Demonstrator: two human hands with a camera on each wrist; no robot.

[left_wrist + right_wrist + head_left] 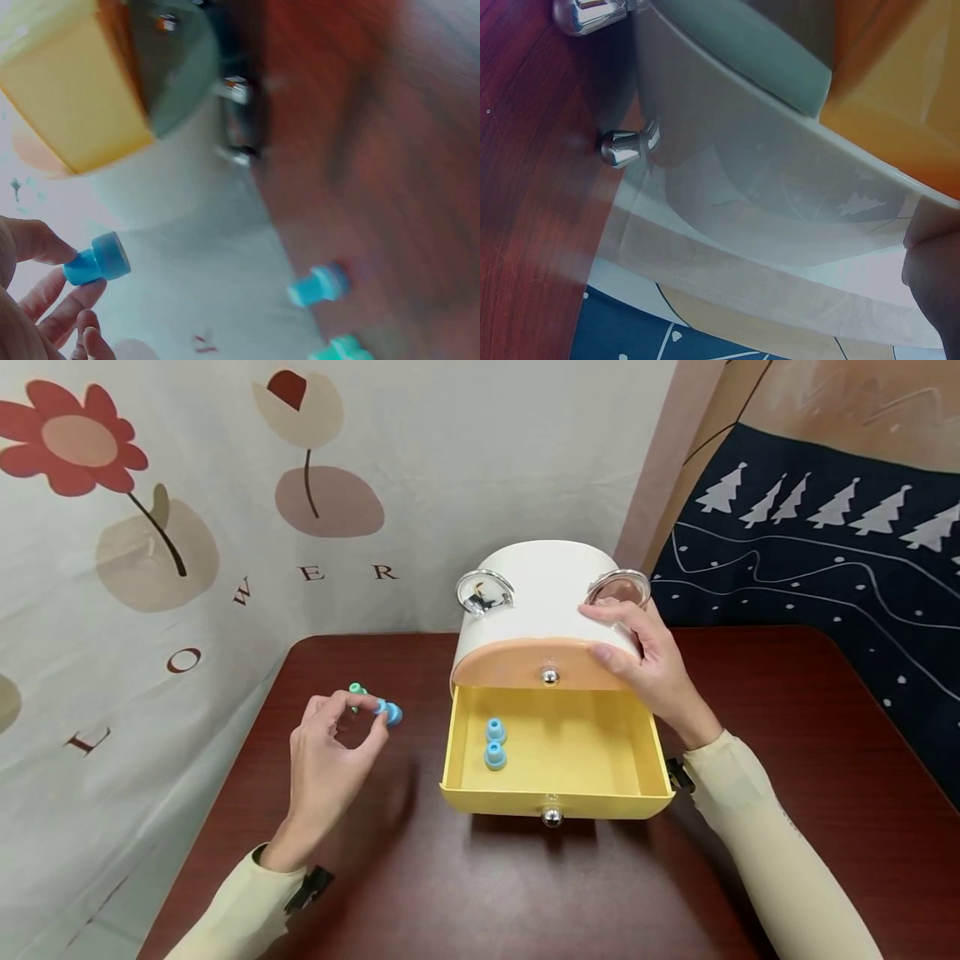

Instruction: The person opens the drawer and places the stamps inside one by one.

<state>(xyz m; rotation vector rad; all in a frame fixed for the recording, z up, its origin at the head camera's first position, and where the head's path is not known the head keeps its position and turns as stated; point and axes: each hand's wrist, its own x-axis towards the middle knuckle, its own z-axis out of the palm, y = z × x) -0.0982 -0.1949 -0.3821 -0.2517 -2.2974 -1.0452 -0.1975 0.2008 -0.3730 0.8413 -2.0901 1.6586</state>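
Observation:
My left hand (330,760) is left of a small white drawer cabinet (547,581), pinching a blue peg (97,259) between thumb and fingers. The peg has a narrow neck and a wider base. Inside the pulled-out yellow drawer (585,752) stand two similar blue pegs (495,755), one behind the other. My right hand (648,656) rests on the cabinet's right front corner, thumb at the front edge and a finger stretched across the top. Beyond the left hand is a green peg (356,688) on the table; another blue peg (319,285) shows beside it in the left wrist view.
Above the yellow drawer is a closed orange drawer (517,664) with a silver knob (550,677). A grey-green drawer front (180,67) lies below. Round mirrored ears (484,592) stick up from the cabinet, which has silver feet (621,148). Printed cloth (420,460) hangs behind the dark red table (360,877).

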